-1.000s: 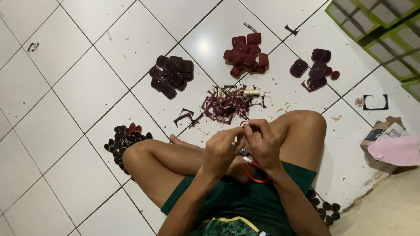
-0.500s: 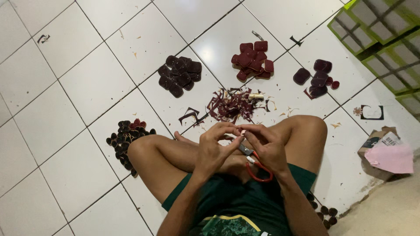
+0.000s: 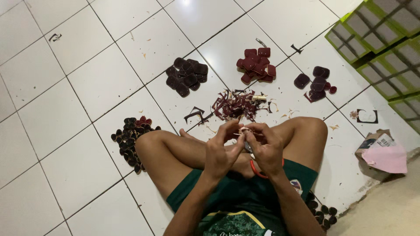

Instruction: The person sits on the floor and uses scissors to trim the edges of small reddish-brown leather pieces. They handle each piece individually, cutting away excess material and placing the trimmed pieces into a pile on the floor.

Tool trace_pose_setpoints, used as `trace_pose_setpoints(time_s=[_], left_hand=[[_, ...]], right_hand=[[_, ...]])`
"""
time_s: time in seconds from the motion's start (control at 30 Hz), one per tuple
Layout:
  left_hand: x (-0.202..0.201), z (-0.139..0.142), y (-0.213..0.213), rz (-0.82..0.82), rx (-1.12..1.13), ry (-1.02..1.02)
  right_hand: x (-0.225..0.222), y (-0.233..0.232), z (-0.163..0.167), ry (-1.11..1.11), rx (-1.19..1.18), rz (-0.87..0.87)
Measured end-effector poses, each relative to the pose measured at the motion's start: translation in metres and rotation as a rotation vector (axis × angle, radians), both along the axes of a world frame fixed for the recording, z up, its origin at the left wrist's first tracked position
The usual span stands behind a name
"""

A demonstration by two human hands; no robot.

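I sit cross-legged on a white tiled floor. My left hand (image 3: pixel 223 150) and my right hand (image 3: pixel 264 146) meet above my lap, fingertips pinched together on a small pale piece (image 3: pixel 244 130). Red-handled scissors (image 3: pixel 256 168) hang in my right hand, mostly hidden by the palm. Just beyond my shins lies a heap of dark red trimmings (image 3: pixel 236 105).
Piles of flat rounded pieces lie ahead: dark brown (image 3: pixel 187 76), red (image 3: pixel 257 65), a smaller dark one (image 3: pixel 317 81). Small dark pieces are heaped by my left knee (image 3: pixel 130 137) and by my right hip (image 3: pixel 321 212). Green crates (image 3: pixel 380 39) and a pink bag (image 3: pixel 387 157) sit right.
The camera view has drifted slightly down and right. My hands stay together over my lap, fingers shifting a little on the small piece.
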State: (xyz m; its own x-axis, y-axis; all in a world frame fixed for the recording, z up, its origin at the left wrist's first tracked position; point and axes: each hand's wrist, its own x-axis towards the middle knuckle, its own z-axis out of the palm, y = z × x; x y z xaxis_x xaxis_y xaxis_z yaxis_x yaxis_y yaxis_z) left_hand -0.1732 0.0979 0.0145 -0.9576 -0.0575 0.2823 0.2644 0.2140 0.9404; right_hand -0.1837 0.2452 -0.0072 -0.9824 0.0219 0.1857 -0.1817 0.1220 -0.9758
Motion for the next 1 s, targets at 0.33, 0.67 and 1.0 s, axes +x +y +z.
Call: trace_pose_setpoints(time_s=[0.33,0.67,1.0], left_hand=[[0.016,-0.012,0.005,0.100,-0.296,0.353],[-0.003,-0.005,-0.021,-0.061,0.243,-0.244],[-0.001,-0.025,-0.009,-0.029,0.211,-0.248]], right_hand=[[0.010,-0.013,-0.005,0.100,0.186,-0.182],[-0.002,0.012,-0.005,0.038,0.079,0.166],[-0.006,0.017,-0.039,-0.324,-0.448,0.334]])
